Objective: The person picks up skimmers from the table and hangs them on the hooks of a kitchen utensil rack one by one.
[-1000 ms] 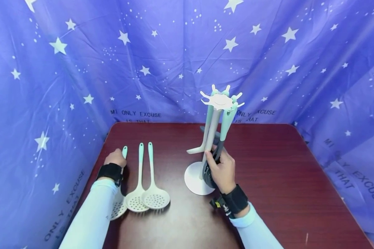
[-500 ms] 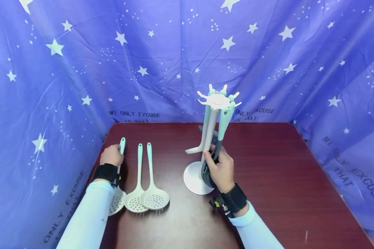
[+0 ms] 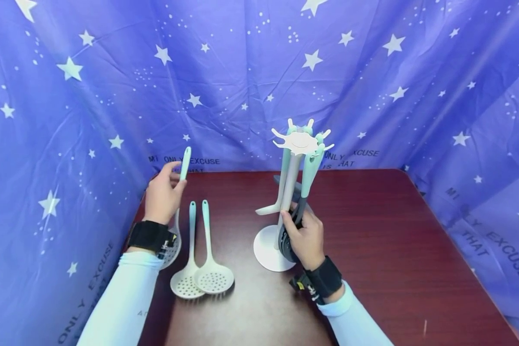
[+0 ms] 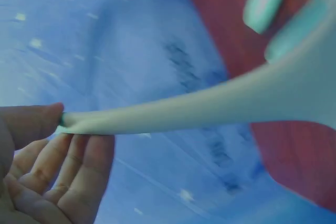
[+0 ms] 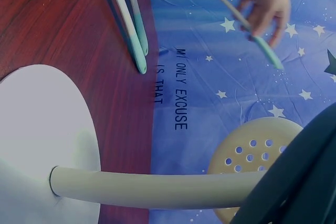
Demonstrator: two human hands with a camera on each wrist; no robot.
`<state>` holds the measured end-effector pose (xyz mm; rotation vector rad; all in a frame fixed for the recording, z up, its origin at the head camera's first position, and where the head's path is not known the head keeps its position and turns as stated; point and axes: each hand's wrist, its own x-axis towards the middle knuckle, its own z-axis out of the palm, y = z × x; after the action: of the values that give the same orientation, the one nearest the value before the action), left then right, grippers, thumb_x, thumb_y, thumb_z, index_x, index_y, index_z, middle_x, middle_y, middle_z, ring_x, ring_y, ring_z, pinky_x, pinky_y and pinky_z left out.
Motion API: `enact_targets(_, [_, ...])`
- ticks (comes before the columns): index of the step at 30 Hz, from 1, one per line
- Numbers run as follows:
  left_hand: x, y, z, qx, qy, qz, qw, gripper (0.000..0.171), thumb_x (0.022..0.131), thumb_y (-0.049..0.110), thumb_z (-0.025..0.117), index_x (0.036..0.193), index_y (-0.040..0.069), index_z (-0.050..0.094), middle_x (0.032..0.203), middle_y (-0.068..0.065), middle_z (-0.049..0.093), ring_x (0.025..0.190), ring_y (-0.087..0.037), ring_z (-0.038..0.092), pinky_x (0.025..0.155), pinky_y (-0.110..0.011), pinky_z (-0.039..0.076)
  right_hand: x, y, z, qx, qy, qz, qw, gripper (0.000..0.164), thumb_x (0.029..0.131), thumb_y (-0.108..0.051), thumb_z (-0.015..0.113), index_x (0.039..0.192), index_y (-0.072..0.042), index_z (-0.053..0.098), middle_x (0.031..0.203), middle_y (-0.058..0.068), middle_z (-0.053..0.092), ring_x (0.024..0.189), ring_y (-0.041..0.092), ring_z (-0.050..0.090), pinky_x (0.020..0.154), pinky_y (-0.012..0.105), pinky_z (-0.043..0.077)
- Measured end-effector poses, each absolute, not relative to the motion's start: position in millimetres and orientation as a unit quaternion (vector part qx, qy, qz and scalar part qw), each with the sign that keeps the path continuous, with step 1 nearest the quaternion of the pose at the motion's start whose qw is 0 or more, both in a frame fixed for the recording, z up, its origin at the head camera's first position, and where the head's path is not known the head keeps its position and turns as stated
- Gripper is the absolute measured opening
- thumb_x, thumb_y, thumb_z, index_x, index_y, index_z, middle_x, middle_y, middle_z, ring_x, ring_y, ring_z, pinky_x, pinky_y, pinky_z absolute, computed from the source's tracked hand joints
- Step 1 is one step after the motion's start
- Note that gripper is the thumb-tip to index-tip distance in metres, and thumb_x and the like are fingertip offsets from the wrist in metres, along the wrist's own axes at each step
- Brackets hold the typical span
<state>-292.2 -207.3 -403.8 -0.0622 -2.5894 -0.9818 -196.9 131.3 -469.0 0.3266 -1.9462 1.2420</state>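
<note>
My left hand [image 3: 162, 194] pinches a cream skimmer [image 3: 185, 166] by its mint-green handle, held up at the table's left side. In the left wrist view, thumb and fingers meet at the end of the handle [image 4: 105, 123]. My right hand [image 3: 304, 240] grips the pole of a white utensil stand [image 3: 302, 140], beside the dark utensils [image 3: 303, 204] hanging there. Several mint-handled utensils hang from the stand's hooked top, among them a cream one with a perforated head [image 5: 249, 150]. The right hand's own fingers are out of the right wrist view.
Two more cream skimmers [image 3: 215, 278] lie on the dark red table [image 3: 372, 240], their heads overlapping, between the left arm and the stand's round base [image 3: 268, 252]. A blue star-patterned curtain [image 3: 225, 72] surrounds the table at the back and sides.
My left hand has lifted the skimmer off the table, moving it away from me and slightly right, its handle end rising. The right hand keeps its grip on the stand.
</note>
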Motion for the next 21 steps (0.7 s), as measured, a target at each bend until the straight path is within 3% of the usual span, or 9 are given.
enact_targets(8, [-274,-162,-364,-0.104,-0.859,-0.429,0.258,0.041,0.098,0.01,0.072,0.138,0.021,0.067,0.117,-0.008,0.075,0.101,-0.022,0.073,0.085,-0.038,0.057,-195,132,-467,0.138,-0.766,0.491,0.391,0.02,0.09,-0.002,0.079,0.11,-0.004,0.076,0.09,0.011,0.072,0.071,0.016,0.058,0.062,0.02,0.042])
enact_targets(15, [-258,-132,-344,-0.177,-0.787,-0.52,0.282,0.041,0.097,0.008,0.073,0.135,0.022,0.07,0.114,-0.004,0.076,0.098,-0.017,0.071,0.081,-0.019,0.057,-195,132,-467,0.134,-0.765,0.49,0.397,0.02,0.089,-0.002,0.079,0.109,-0.002,0.077,0.089,0.012,0.074,0.072,0.016,0.06,0.062,0.02,0.043])
enact_targets(21, [-247,-112,-336,-0.229,-0.743,-0.549,0.307,0.041,0.096,0.004,0.074,0.134,0.017,0.071,0.114,-0.006,0.076,0.099,-0.017,0.072,0.082,-0.024,0.06,-196,132,-467,0.135,-0.767,0.488,0.395,0.021,0.09,-0.002,0.079,0.11,-0.002,0.076,0.09,0.012,0.075,0.07,0.016,0.06,0.059,0.021,0.041])
